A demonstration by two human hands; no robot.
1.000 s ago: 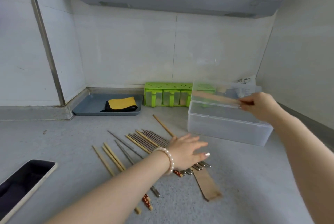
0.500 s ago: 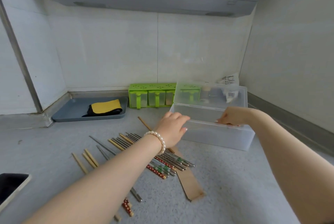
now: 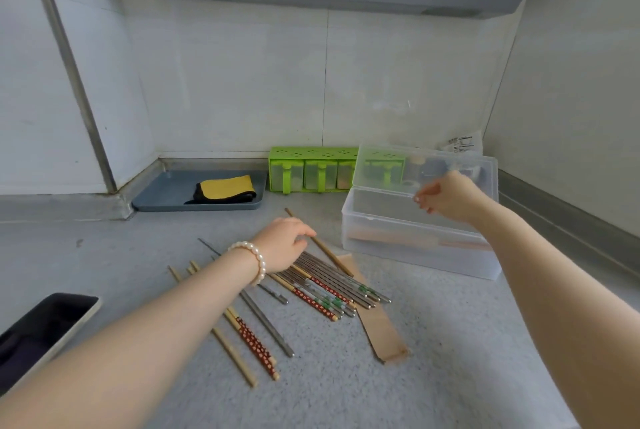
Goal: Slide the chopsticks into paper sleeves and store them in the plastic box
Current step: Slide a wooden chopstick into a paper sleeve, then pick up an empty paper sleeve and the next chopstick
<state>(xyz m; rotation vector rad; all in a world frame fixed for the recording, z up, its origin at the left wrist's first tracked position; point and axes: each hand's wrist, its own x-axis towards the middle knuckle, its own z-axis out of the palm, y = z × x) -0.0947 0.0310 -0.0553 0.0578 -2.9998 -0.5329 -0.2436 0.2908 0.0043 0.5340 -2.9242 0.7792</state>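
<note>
Left fingers: my left hand (image 3: 282, 244) is down on the far end of the loose chopsticks (image 3: 322, 285), fingers (image 3: 304, 233) curled over one wooden stick; I can't tell whether I've actually pinched it.
Right fingers: my right hand (image 3: 446, 196) hangs over the open box (image 3: 415, 255), fingers loosely curled, nothing in them.
Box: on the counter (image 3: 450, 342) to the right, lid up; through the front wall I see at least one brown sleeved pair lying on the bottom.
Done: I judge only that little bit stored.
Left: most of it; wooden, metal and red-patterned sticks lie fanned out bare on the counter.
Sleeve: one brown paper sleeve (image 3: 381, 335) lies flat, partly under the near ends of the sticks. No others visible.
Next: probably pair two sticks and slide them in.
</note>
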